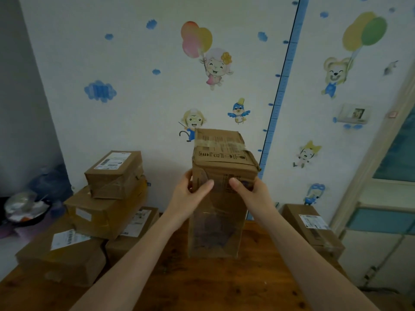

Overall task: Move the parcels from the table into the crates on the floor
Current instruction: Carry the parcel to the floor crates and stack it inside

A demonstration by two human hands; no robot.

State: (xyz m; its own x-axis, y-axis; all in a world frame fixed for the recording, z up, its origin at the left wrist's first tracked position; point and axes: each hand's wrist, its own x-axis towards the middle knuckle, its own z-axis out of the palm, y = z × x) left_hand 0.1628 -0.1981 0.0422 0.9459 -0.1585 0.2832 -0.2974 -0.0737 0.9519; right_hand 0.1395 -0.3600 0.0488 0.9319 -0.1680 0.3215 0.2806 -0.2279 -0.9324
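A tall brown cardboard parcel (pixel 219 198) stands upright over the middle of the wooden table (pixel 202 286); whether its base touches the table I cannot tell. My left hand (pixel 190 190) grips its left side near the top, thumb across the front face. My right hand (pixel 249 190) grips the right side at the same height. On the left, several taped parcels are stacked, the topmost one (pixel 114 173) carrying a white label. A single parcel (pixel 312 227) lies at the table's right edge. No crate is in view.
The table stands against a wall with cartoon stickers. A dark pan with foil and bags (pixel 24 209) sits at the far left. A pale door frame and cabinet (pixel 377 221) stand to the right.
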